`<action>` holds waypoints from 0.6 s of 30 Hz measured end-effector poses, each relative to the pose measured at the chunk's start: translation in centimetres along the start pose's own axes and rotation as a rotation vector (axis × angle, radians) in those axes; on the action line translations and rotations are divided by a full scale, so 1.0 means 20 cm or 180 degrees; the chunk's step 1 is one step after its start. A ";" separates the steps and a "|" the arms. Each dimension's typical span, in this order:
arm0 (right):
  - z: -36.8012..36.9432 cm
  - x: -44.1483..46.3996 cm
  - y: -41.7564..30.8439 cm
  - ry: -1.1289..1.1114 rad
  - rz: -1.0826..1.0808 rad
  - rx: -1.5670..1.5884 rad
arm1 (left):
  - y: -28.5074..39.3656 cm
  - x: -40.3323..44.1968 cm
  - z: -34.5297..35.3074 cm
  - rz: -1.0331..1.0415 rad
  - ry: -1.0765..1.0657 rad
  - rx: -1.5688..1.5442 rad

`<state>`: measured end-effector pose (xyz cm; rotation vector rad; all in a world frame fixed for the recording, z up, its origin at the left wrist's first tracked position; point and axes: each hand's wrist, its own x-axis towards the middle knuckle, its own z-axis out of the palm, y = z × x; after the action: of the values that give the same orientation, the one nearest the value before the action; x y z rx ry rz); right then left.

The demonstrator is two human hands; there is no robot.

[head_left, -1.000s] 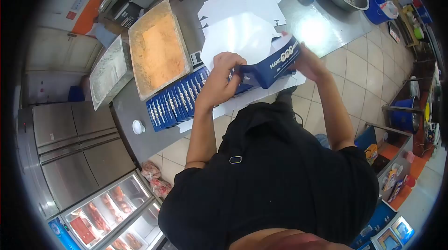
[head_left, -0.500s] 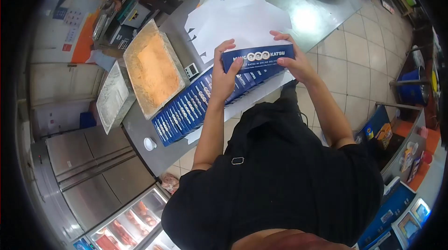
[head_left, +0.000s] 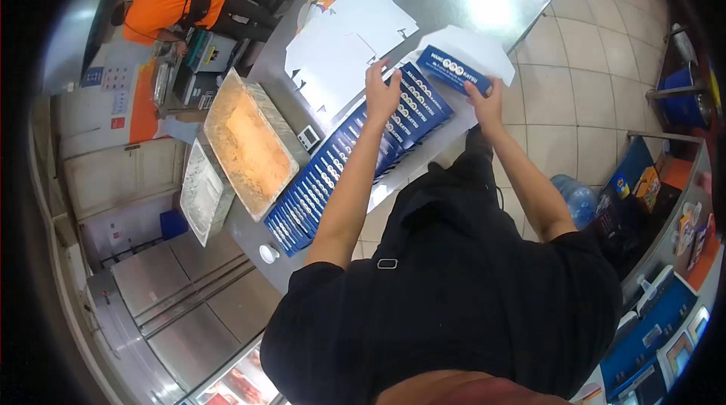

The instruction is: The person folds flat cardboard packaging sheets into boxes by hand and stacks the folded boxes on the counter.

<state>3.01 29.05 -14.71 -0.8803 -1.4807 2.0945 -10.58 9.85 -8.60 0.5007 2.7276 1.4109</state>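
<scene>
A blue-and-white printed box (head_left: 452, 69) with its white flap raised is held at its right end by my right hand (head_left: 484, 102). My left hand (head_left: 383, 93) has its fingers apart over the upper part of a long row of overlapping blue boxes (head_left: 325, 170); nothing is held in it. The row slants along the table edge from lower left to upper right, and the held box is at its upper right end. Flat white cardboard sheets (head_left: 329, 65) lie beyond my left hand.
A tray of orange crumbs (head_left: 249, 140) and a tray of white powder (head_left: 203, 193) stand left of the boxes. A small timer (head_left: 308, 137) and a white cup (head_left: 268, 254) are nearby. A person in orange (head_left: 162, 8) bends at the upper left.
The held box was lifted between both hands; it has moved right and down beside the row. My left hand has let go of it. The view has shifted, bringing more of the person in orange into sight.
</scene>
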 end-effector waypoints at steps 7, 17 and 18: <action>0.09 -0.14 0.09 0.0268 -0.0415 -0.0944 | -0.08 -0.02 0.12 -0.0033 -0.0391 0.1035; 0.04 -0.12 -0.04 -0.0539 0.0076 -0.1380 | -0.01 -0.06 0.17 0.0192 -0.0202 0.1785; -0.01 -0.10 -0.01 -0.0982 0.0149 -0.0945 | -0.01 -0.05 0.17 0.0175 -0.0210 0.1784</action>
<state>4.56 28.06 -14.10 -0.7196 -1.9876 2.1523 -9.01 12.07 -10.78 0.6251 3.0491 0.5963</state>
